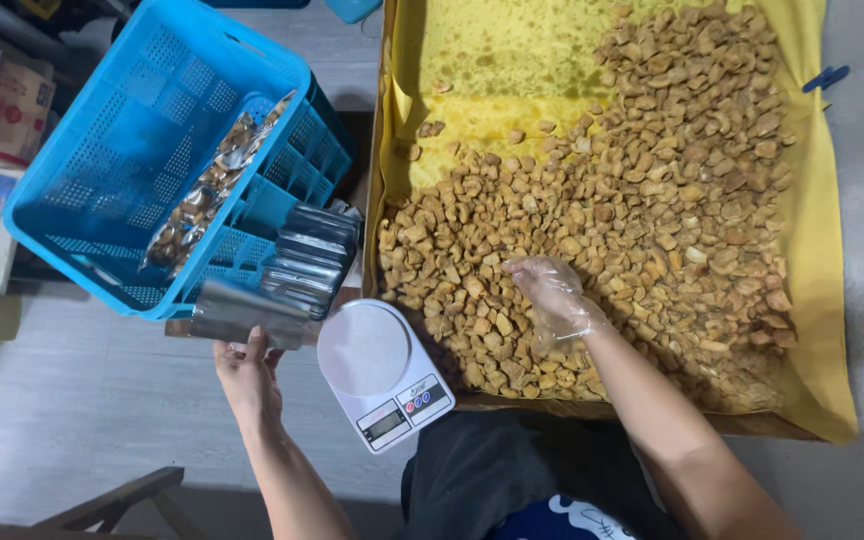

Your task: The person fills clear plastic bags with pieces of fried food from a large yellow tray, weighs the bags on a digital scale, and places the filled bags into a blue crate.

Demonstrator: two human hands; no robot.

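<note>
At 9 o'clock of scale [380, 372], left hand [245, 375] pinches slick, floppy foil pouch [242, 313] by its edge; gloved right hand [550, 295] cups light, crumbly fried pieces [652, 200].

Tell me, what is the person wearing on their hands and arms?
The right hand wears a thin, clear, crinkly plastic glove that ends near the wrist. The left hand is bare, with no glove. Both forearms are bare too: no sleeves, watch or bracelets show.
</note>
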